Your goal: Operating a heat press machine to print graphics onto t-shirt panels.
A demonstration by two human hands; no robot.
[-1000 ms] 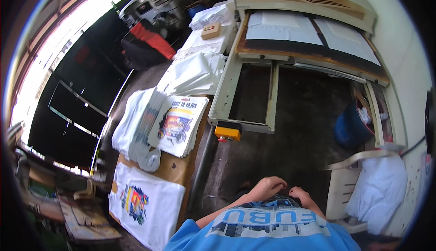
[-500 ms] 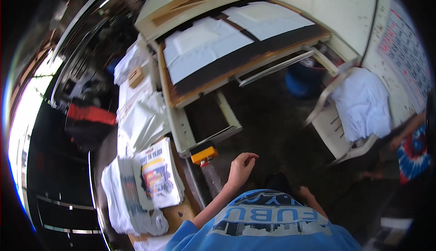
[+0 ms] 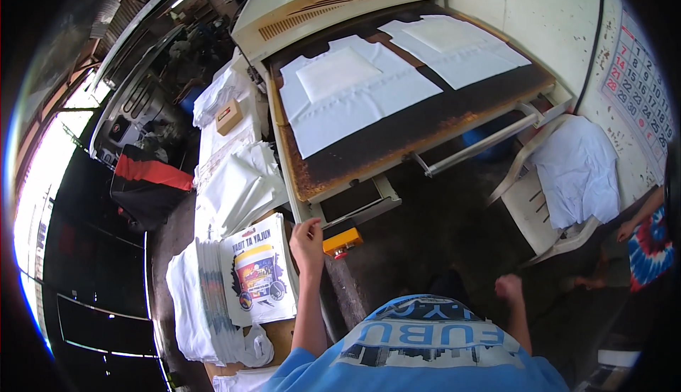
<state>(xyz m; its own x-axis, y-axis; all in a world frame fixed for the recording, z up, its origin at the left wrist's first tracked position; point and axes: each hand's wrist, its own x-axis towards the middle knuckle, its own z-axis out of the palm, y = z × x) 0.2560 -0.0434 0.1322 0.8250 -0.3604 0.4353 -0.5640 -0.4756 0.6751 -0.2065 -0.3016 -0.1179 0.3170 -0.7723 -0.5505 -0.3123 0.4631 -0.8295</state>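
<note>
My left hand point(image 3: 307, 246) is raised beside the near left corner of a flat press bed point(image 3: 383, 154), its fingers curled with nothing visible in them. Close to it lies a stack of printed transfer sheets point(image 3: 257, 278) showing a colourful picture. My right hand point(image 3: 508, 288) hangs low on the right, loosely fisted and touching nothing. On the dark bed two white shirt panels lie flat, a left one point(image 3: 340, 122) and a right one point(image 3: 482, 65). Each bears a smaller pale sheet, the left sheet point(image 3: 337, 73) and the right sheet point(image 3: 443, 36).
A yellow box with a red button point(image 3: 344, 241) juts below the bed, near a metal bar handle point(image 3: 482, 147). Folded white garments point(image 3: 195, 307) fill the left table. At right stand a chair point(image 3: 525, 214) draped with white cloth and a person in a tie-dye garment point(image 3: 650, 246).
The press bed has slid out toward me, covering more of its frame and the blue drum. My left hand has moved left and up; my right hand has swung out from my side.
</note>
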